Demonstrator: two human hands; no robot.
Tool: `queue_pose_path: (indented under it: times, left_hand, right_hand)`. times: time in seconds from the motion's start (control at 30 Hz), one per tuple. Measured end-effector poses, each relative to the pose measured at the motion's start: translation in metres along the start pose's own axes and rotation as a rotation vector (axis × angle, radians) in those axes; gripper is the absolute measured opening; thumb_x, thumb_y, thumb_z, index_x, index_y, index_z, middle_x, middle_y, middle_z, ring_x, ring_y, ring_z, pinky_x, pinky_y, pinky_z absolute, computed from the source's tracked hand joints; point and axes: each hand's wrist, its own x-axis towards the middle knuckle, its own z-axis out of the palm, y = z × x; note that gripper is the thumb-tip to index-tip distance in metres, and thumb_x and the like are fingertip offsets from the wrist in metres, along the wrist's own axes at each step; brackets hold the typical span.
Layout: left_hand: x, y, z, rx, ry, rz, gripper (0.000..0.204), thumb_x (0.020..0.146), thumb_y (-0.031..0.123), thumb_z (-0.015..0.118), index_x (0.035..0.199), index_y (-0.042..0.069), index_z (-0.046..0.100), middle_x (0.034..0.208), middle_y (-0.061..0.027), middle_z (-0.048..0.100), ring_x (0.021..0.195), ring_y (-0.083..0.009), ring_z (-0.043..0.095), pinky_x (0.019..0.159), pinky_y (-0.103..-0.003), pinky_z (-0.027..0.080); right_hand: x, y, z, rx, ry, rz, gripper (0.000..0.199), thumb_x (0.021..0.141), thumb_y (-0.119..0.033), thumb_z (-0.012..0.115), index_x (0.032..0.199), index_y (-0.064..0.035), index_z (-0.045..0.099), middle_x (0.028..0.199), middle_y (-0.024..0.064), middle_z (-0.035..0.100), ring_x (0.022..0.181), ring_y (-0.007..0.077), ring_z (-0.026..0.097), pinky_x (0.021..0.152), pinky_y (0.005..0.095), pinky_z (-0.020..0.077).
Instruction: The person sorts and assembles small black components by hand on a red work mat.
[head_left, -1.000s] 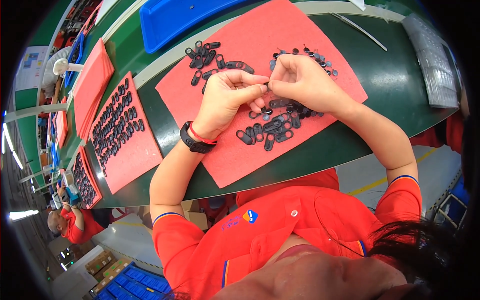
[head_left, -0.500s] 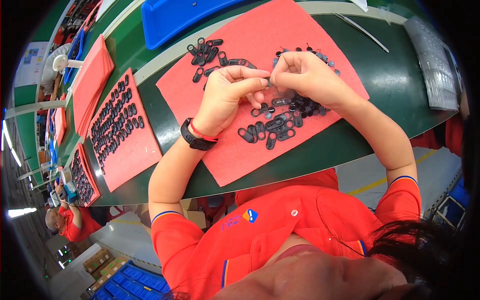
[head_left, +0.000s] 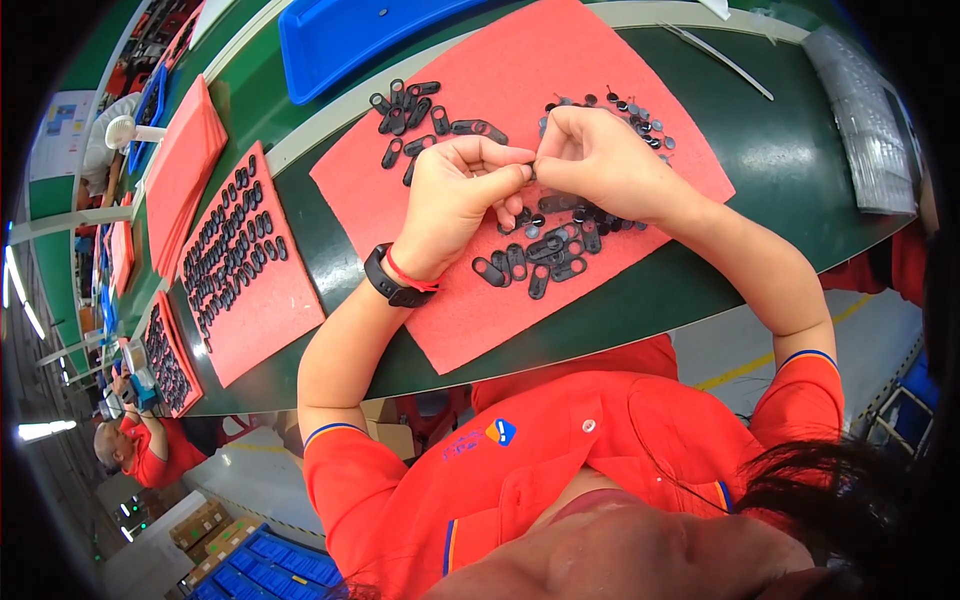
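Note:
My left hand and my right hand meet above a pink foam mat. Thumb and forefinger of each are pinched together, the fingertips touching around a small dark piece that is mostly covered by them. Below the hands lies a heap of black oval plastic parts with a ring at one end. Small black discs are piled beside it, partly hidden under my right hand. Beyond my left hand sits another group of black oval parts. Small grey and black discs are scattered past my right hand.
To the left, a second pink mat carries rows of black parts, with stacked pink sheets behind. A blue tray stands at the back. Metal tweezers and clear plastic trays lie right. A co-worker sits far left.
My fingertips have drawn closer together over the small piece, which is now more covered. My right hand has shifted slightly down and left. The piles look the same.

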Motion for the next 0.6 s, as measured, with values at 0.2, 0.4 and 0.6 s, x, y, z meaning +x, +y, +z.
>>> queue_pose_path:
  times: [0.2,0.4,0.6]
  left_hand:
    - [0.002,0.005,-0.002,-0.136,0.029,-0.018,0.013,0.08,0.001,0.06,0.091,-0.007,0.063,0.077,-0.0118,0.065,0.057,-0.0109,0.06,0.048,-0.021,0.05]
    - [0.005,0.006,-0.009,-0.189,-0.014,-0.065,0.016,0.082,0.004,0.058,0.093,-0.006,0.063,0.079,-0.0126,0.066,0.059,-0.0112,0.06,0.052,-0.021,0.05]
    - [-0.004,0.014,-0.009,0.051,0.042,-0.035,0.016,0.084,0.008,0.059,0.096,-0.003,0.062,0.078,-0.0059,0.063,0.06,-0.0066,0.056,0.048,-0.018,0.04]
  right_hand:
    - [0.0,0.001,-0.007,0.378,-0.053,0.059,0.018,0.081,-0.018,0.062,0.085,-0.001,0.059,0.074,0.0035,0.061,0.065,0.0071,0.057,0.055,0.0198,0.0416]
    - [0.0,-0.009,-0.012,0.306,-0.038,0.063,0.02,0.083,-0.023,0.062,0.081,-0.0033,0.062,0.072,0.0011,0.062,0.062,0.0041,0.055,0.051,0.0164,0.0339]
    - [0.001,0.002,-0.006,0.034,0.179,-0.138,0.015,0.089,-0.015,0.057,0.086,0.0,0.06,0.077,0.0007,0.059,0.071,0.0057,0.055,0.062,0.0198,0.0417]
